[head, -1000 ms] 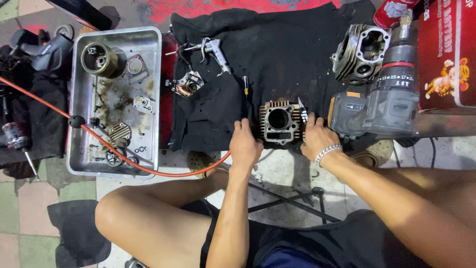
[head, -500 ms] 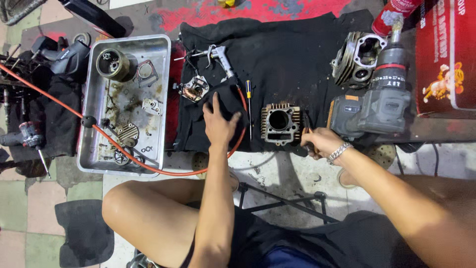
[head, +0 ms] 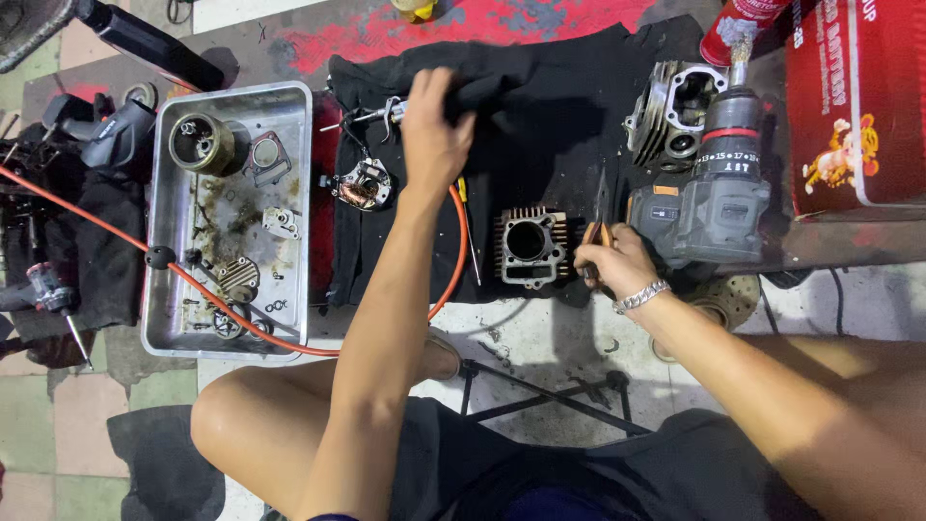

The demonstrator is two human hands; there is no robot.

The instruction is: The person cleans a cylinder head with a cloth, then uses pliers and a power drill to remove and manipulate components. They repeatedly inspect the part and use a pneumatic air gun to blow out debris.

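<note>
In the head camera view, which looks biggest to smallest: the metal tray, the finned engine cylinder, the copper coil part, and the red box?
1. Metal tray
2. Red box, though the frame cuts it off, so it may be larger
3. Finned engine cylinder
4. Copper coil part

Cylinder block: dull, finned cast metal. Tray: smooth, stained sheet metal. Work cloth: matt black fabric.

Left hand stretched far forward on a straight arm, fingers curled downward; right hand drawn nearer the body, fingers pinched, bracelet at wrist.
</note>
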